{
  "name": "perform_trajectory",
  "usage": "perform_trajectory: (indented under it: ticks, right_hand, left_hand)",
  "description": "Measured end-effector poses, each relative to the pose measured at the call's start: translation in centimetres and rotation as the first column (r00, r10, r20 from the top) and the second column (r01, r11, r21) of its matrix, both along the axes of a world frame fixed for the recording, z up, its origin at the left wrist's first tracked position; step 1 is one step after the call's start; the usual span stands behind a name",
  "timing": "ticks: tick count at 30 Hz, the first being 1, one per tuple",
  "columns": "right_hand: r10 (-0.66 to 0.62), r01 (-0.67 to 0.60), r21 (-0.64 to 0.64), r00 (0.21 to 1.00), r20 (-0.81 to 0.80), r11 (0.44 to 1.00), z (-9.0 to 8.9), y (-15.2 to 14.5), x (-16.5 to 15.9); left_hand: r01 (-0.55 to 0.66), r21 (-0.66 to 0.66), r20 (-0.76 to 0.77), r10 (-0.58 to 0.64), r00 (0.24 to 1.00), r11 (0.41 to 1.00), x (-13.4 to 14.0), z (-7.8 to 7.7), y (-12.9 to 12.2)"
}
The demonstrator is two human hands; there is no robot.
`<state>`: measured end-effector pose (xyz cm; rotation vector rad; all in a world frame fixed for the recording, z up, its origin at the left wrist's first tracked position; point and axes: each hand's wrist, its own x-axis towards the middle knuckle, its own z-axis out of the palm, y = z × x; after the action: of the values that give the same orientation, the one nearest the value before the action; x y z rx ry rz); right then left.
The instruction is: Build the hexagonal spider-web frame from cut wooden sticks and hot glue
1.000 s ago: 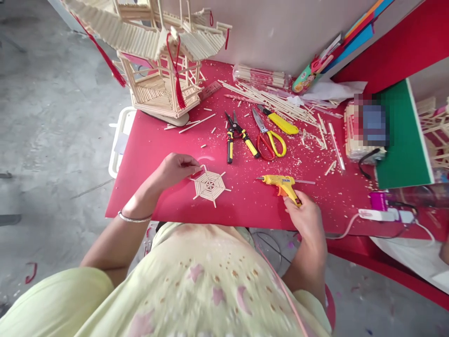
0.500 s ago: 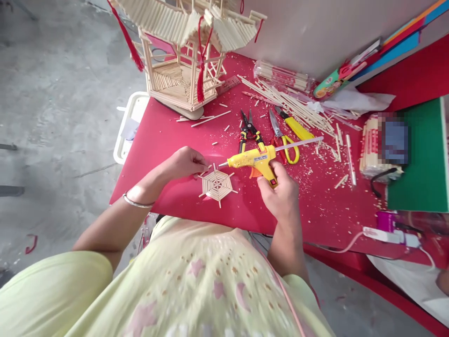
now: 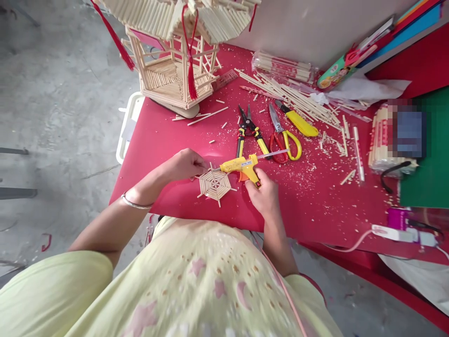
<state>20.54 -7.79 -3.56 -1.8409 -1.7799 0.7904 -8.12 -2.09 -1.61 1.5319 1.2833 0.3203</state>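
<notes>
A hexagonal lattice of thin wooden sticks [image 3: 215, 184], like a spider web with spokes poking out, is low over the red table. My left hand [image 3: 187, 164] pinches it at its upper left edge; the fingertips hide whether a small loose stick is there too. In my right hand [image 3: 264, 192] is a yellow hot glue gun [image 3: 240, 164], gripped by its handle, with a clear glue stick [image 3: 273, 153] out of its back. Its nozzle points left and lies at the lattice's upper edge, close to my left fingertips.
A stick-built pavilion [image 3: 168, 70] with red tassels stands at the back left. Behind the glue gun lie pliers [image 3: 248, 128], scissors [image 3: 280, 135] and a yellow utility knife [image 3: 300, 122]. Loose sticks [image 3: 291, 98], scraps and bundled sticks [image 3: 380, 140] cover the right side. A power strip [image 3: 393, 232] sits at the right edge.
My right hand has brought the glue gun left and slightly down, so its nozzle now meets the lattice's upper edge. My left hand stays at the lattice. The whole view has shifted slightly.
</notes>
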Motion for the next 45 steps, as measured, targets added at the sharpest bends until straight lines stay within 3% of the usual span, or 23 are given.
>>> perform_trajectory:
  ticks: [8,27,45]
  right_hand:
    - [-0.067,0.063,0.043,0.993,0.094,0.997,-0.9,-0.4,-0.7]
    - [-0.069,0.066,0.064,0.996,0.049,0.996,-0.8,-0.9,-1.6]
    - [-0.051,0.047,0.045,0.996,0.077,0.998,-0.9,-0.9,-1.6]
  left_hand:
    - [0.012,-0.017,-0.088,-0.013,0.996,1.000,0.2,0.3,-0.6]
    - [0.000,-0.091,-0.148,-0.013,0.989,0.996,0.3,0.5,-0.6]
    - [-0.057,-0.108,-0.107,0.045,0.993,0.992,-0.1,0.2,-1.5]
